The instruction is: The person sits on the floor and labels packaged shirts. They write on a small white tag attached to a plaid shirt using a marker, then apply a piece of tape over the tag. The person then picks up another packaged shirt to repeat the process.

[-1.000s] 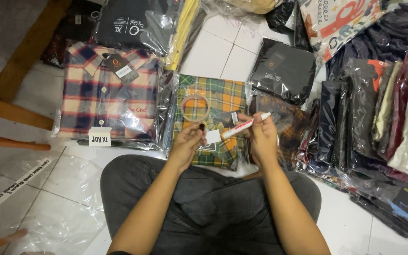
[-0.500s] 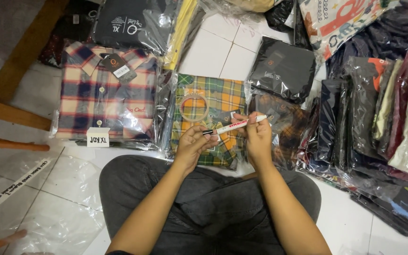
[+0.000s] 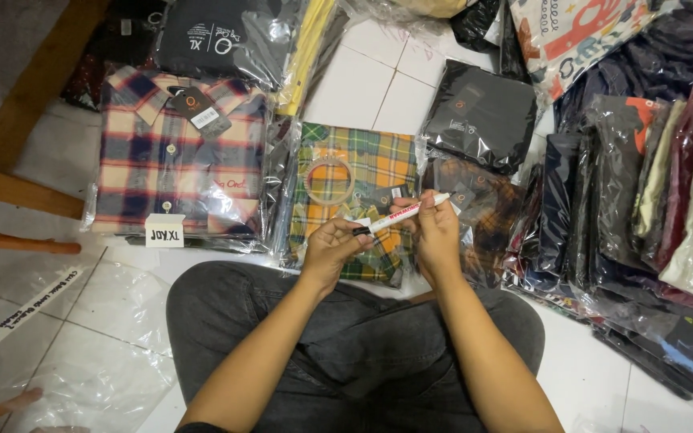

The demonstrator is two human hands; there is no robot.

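Fingers of both hands pinched a white marker (image 3: 401, 213) above the green plaid shirt (image 3: 354, 172): the left hand (image 3: 332, 250) gripped the dark cap end, the right hand (image 3: 435, 232) the barrel. Judged step: uncapping or capping the marker. A tape roll (image 3: 328, 178) lay on the shirt. Bagged shirts crowded both sides, with stacked garments (image 3: 643, 184) right. Open room remained only over the lap and white tile (image 3: 362, 84) beyond the shirt.
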